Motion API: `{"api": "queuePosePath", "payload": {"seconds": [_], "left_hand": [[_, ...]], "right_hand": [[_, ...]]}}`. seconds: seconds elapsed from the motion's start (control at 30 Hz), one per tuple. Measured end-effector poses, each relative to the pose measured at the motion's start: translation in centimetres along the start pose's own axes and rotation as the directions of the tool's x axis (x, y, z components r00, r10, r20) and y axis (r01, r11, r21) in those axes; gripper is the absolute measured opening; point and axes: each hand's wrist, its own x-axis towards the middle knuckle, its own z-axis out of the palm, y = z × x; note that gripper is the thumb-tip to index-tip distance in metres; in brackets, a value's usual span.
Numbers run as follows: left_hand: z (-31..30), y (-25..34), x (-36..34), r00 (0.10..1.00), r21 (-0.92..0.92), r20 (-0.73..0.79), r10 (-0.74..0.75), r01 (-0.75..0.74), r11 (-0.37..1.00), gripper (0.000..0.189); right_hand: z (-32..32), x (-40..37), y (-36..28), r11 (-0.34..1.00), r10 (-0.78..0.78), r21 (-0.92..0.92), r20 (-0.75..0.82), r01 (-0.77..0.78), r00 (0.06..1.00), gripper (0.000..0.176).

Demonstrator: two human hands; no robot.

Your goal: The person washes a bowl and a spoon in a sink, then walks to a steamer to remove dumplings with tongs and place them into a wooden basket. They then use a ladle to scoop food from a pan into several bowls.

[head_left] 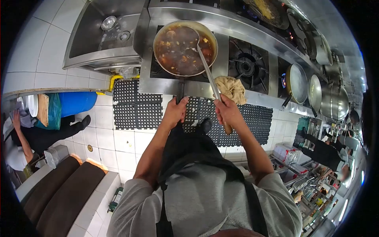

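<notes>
A wide pan (215, 51) of dark brown broth (177, 51) with several pieces floating in it sits on the stove in front of me. My left hand (175, 111) is closed round the pan's dark handle (180, 91). My right hand (228, 111) grips a long metal ladle (209, 74) with a wooden end. The ladle's head dips into the broth at the pan's right side, partly hidden by the liquid. Just beyond my right hand, a crumpled tan cloth (230, 89) lies on the stove's front edge.
Right of the pan is a bare burner (247, 65); farther right stand a frying pan (297, 83) over a blue flame and several pots. A steel sink (100, 39) is at the left. Black rubber mats (137, 104) cover the floor. People are at the far left (23, 134) and right (325, 156).
</notes>
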Motion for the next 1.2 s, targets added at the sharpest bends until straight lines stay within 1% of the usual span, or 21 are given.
{"api": "queuePosePath", "payload": {"seconds": [0.03,0.07,0.13,0.2,0.27,0.37,0.53,0.7,0.8,0.87,1.0,1.2], "left_hand": [[0.3,0.0,-0.4,0.999,0.001,-0.034,0.0,0.0,1.0,0.034],[0.4,0.7,-0.2,0.999,0.005,-0.031,0.014,-0.014,1.0,0.034],[0.9,0.6,-0.6,1.0,0.019,-0.019,0.011,-0.011,1.0,0.035],[0.1,-0.4,0.1,1.0,0.005,-0.008,-0.002,0.002,1.0,0.036],[-0.3,-0.6,0.3,1.0,-0.006,0.006,0.016,-0.016,1.0,0.037],[0.2,-0.3,0.0,0.999,0.015,-0.012,0.042,-0.042,0.999,0.038],[0.2,-0.3,0.2,1.0,0.019,-0.004,0.029,-0.029,0.999,0.039],[0.1,-0.4,0.3,1.0,0.007,0.005,0.019,-0.019,1.0,0.038],[0.1,-0.2,0.1,1.0,0.007,0.015,0.021,-0.021,1.0,0.038],[0.2,0.0,0.0,1.0,0.031,0.003,0.026,-0.026,0.999,0.038],[0.2,0.0,-0.1,0.999,0.033,0.0,0.033,-0.033,0.999,0.038],[0.1,-0.2,0.1,0.999,0.068,-0.018,0.041,-0.04,0.997,0.04]], "right_hand": [[-0.1,0.2,-0.2,1.0,0.005,0.018,0.028,-0.006,1.0,0.03],[-0.1,0.6,-0.8,1.0,-0.009,0.018,0.024,0.009,1.0,0.03],[0.0,-0.4,-1.2,0.993,0.067,0.096,0.044,-0.071,0.997,0.033],[-0.2,-0.6,-1.1,0.993,0.05,0.101,0.055,-0.055,0.997,0.035],[-0.5,-0.5,-1.2,0.982,0.093,0.158,0.095,-0.107,0.991,0.037],[-0.5,-0.7,-1.6,0.973,0.1,0.195,0.124,-0.123,0.987,0.038],[-0.6,-1.0,-1.7,0.967,0.119,0.208,0.145,-0.148,0.982,0.037],[-0.6,-1.2,-1.5,0.968,0.111,0.204,0.171,-0.145,0.979,0.036],[-0.3,-1.7,-1.7,0.975,0.111,0.17,0.179,-0.142,0.978,0.038],[0.1,-2.0,-1.9,0.985,0.116,0.11,0.159,-0.134,0.981,0.036],[0.5,-2.6,-2.0,0.989,0.099,0.09,0.16,-0.115,0.982,0.034],[1.1,-3.2,-2.2,0.99,0.126,0.047,0.154,-0.134,0.98,0.031]]}}
